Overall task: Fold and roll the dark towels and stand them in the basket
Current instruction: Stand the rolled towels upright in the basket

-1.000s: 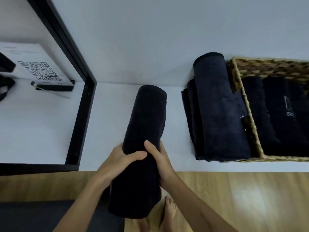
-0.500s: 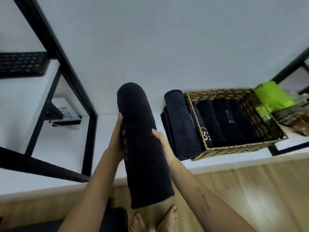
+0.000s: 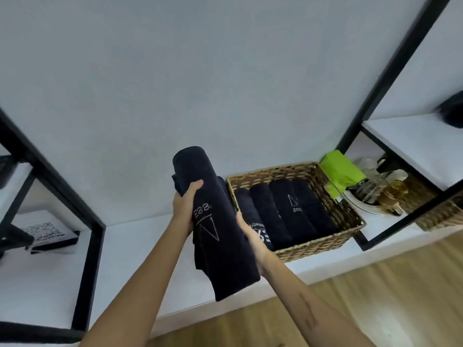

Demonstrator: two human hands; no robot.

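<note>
One rolled towel (image 3: 220,221) held aloft, tilted, at basket's (image 3: 315,242) 9 o'clock. Left hand (image 3: 186,204) fingers curled round it; right hand (image 3: 250,236) gripping its underside. Four rolled towels (image 3: 288,214) in basket on shelf (image 3: 140,236).

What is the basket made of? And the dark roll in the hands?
The basket looks like woven straw or wicker: tan strands cross in a braided pattern. The roll looks like soft matte terry cloth, probably cotton: fuzzy dark surface with pale stitched lettering.

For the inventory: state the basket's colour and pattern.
Basket: tan-brown woven wicker, seen in the head view.
</note>
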